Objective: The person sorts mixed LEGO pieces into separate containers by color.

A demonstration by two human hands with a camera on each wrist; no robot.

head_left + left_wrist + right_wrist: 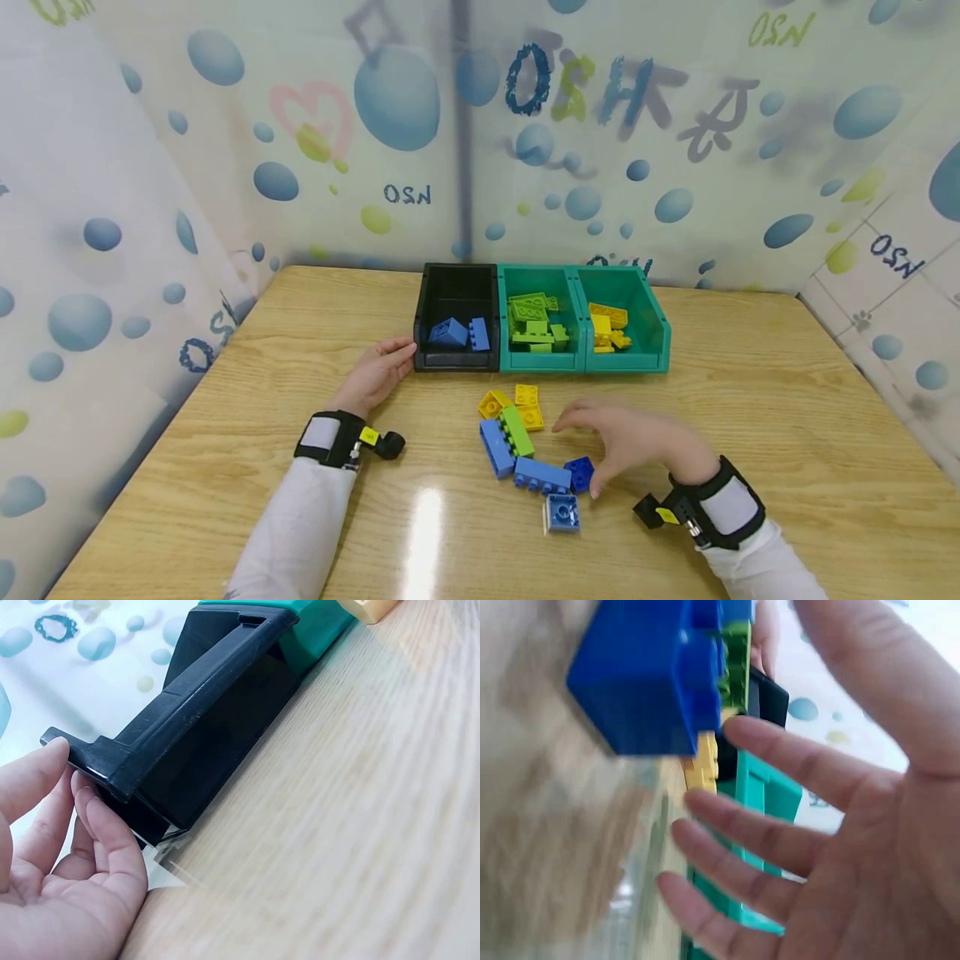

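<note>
From my station I see a patterned backdrop [517, 179] of blue spots behind a wooden table [750, 400]; near its far edge stand three bins side by side, a black bin [456, 361] on the left, then a middle teal bin [543, 362] and a right teal bin [628, 362]; my left hand [378, 372] pinches the black bin's near left corner, fingers curled at its rim; my right hand [630, 437] is released, fingers spread above the table, gripping nothing; the middle bin holds a heap of green bricks [529, 312], the right bin some yellow pieces [609, 315], the black bin two blue bricks [448, 332]; in front of the bins I count two long light-blue bricks [542, 476], a green brick [517, 432] between one of them and three yellow bricks [494, 405], and a square light-blue brick [562, 512] nearest me; the dark-blue brick [580, 474] lies at the group's right side, just beside my right thumb.
</note>
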